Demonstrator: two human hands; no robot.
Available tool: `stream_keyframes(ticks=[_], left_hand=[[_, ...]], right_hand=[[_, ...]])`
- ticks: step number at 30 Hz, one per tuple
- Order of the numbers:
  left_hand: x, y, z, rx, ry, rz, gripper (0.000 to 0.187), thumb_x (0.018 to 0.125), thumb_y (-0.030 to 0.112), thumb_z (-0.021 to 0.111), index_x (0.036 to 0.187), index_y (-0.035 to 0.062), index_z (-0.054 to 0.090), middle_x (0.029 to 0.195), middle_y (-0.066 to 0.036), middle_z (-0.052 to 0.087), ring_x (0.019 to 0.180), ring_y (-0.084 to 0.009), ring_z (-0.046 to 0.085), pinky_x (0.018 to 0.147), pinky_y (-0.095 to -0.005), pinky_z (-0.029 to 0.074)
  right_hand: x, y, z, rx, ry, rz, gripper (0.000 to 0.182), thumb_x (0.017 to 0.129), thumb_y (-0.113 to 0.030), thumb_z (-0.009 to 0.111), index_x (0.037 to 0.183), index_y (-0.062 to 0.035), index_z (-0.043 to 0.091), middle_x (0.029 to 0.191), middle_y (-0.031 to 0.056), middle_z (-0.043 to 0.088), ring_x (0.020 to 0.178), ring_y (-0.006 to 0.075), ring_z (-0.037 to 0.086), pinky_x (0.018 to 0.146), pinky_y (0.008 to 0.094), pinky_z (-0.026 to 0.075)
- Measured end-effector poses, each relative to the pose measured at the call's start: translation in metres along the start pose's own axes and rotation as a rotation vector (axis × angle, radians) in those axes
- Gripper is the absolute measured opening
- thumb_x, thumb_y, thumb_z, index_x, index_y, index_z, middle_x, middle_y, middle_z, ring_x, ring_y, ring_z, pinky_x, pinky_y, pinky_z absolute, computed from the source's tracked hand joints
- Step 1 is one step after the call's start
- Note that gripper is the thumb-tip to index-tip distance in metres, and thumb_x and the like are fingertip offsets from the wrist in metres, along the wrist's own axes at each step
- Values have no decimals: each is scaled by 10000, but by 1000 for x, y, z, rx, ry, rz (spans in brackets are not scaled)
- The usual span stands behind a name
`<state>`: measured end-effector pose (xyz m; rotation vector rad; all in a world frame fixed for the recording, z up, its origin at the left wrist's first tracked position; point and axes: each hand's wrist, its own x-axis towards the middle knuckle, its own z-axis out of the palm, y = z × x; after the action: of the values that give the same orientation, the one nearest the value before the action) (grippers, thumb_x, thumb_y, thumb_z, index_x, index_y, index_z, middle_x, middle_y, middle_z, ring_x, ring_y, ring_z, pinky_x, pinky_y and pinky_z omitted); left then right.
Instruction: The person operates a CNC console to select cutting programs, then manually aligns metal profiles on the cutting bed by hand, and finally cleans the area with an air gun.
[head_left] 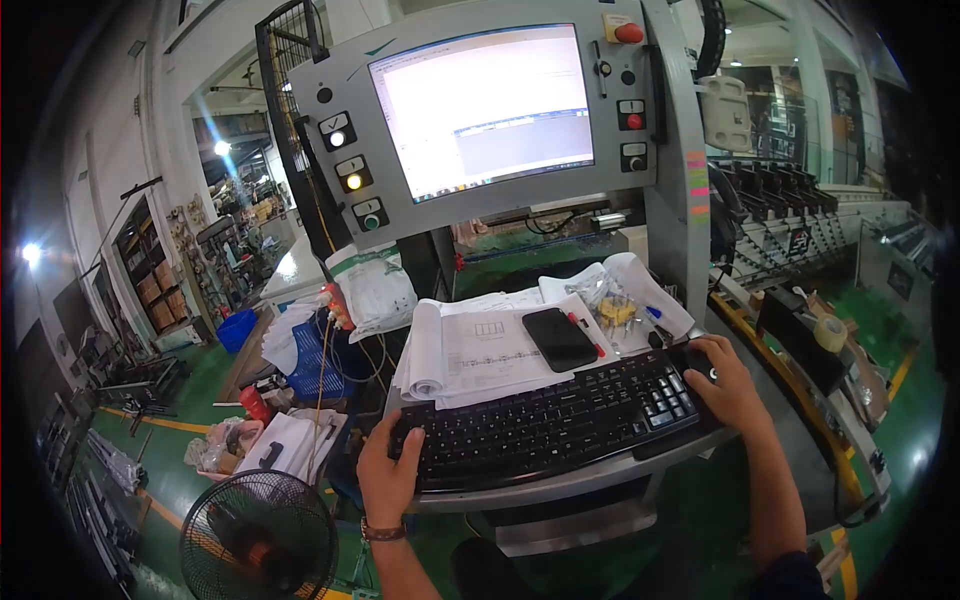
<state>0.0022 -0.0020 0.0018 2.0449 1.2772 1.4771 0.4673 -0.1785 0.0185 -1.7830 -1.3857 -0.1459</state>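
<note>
The black keyboard (560, 424), its keys glossy in places, lies on a metal shelf (590, 500) below the screen (490, 110). Papers (480, 350) crowd its far edge; a thin strip of shelf runs along the near edge. Its long axis runs left to right, right end tilted away. The left hand (390, 468) is open at its left end, thumb spread. The right hand (733, 388) curls at its right end; its grip I cannot tell.
</note>
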Motion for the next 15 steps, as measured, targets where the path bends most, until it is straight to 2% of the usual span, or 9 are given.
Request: stream_keyframes(ticks=[8, 15], left_hand=[[0, -4, 0, -17, -5, -1, 510, 996, 303, 785, 1371, -30, 690, 1313, -226, 741, 1202, -349, 716, 1057, -420, 528], [0, -6, 0, -28, -9, -3, 512, 997, 305, 785, 1370, -32, 688, 1300, -229, 743, 1195, -352, 718, 1050, -421, 529]], right_hand=[[-1, 2, 2, -9, 11, -6, 471, 948, -214, 749, 1367, -32, 636, 1457, 153, 585, 1335, 382, 619, 1110, 432, 491], [-2, -7, -1, 20, 74, 57, 467, 869, -161, 747, 1311, -34, 666, 1375, 155, 645, 1296, 371, 645, 1097, 427, 503]])
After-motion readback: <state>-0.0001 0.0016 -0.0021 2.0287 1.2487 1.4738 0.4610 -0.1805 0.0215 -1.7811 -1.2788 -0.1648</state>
